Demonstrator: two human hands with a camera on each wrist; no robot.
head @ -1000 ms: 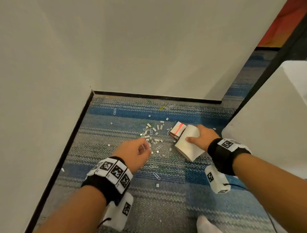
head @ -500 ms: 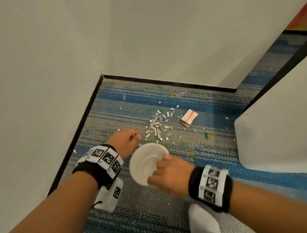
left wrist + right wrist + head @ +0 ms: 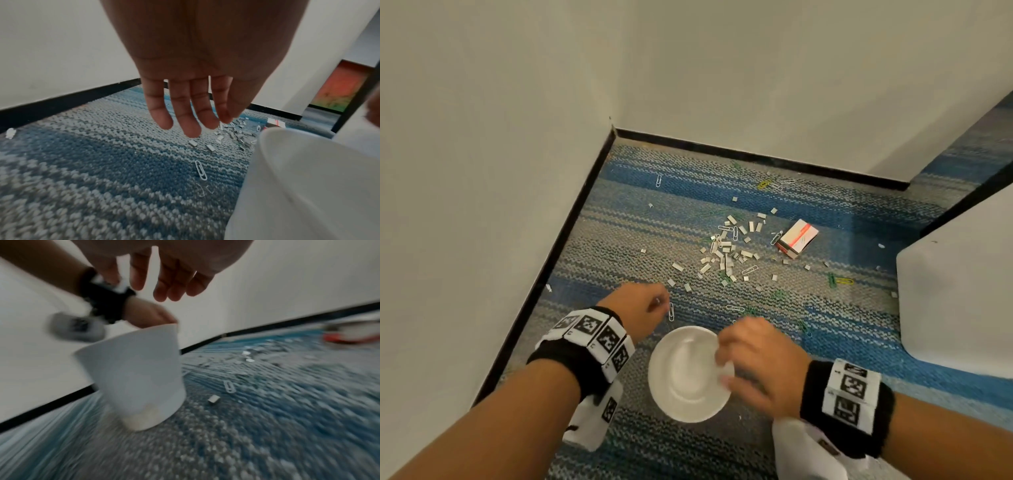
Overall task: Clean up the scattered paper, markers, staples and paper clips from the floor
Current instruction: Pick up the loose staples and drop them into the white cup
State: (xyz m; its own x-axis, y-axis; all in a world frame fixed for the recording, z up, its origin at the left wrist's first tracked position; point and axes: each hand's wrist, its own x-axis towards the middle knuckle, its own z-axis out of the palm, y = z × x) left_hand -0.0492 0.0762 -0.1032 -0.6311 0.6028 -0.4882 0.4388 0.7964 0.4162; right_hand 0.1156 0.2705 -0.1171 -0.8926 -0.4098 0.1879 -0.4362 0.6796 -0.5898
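1. White cup (image 3: 688, 373) stands on the carpet (image 3: 825, 342), right hand (image 3: 753, 356) loose-fingered at its rim, gripping nothing.
2. Left hand (image 3: 640, 308) hangs open, empty.
3. Staples (image 3: 726, 253) scattered at twelve o'clock of the cup; paper clip (image 3: 671, 311) at eleven.

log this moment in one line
left hand beside cup | right hand open at cup rim | staples, clips on carpet

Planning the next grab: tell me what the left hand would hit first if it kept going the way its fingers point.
Probably the loose staples on the carpet just past the left hand; its fingertips point down towards them. Depth is unclear.
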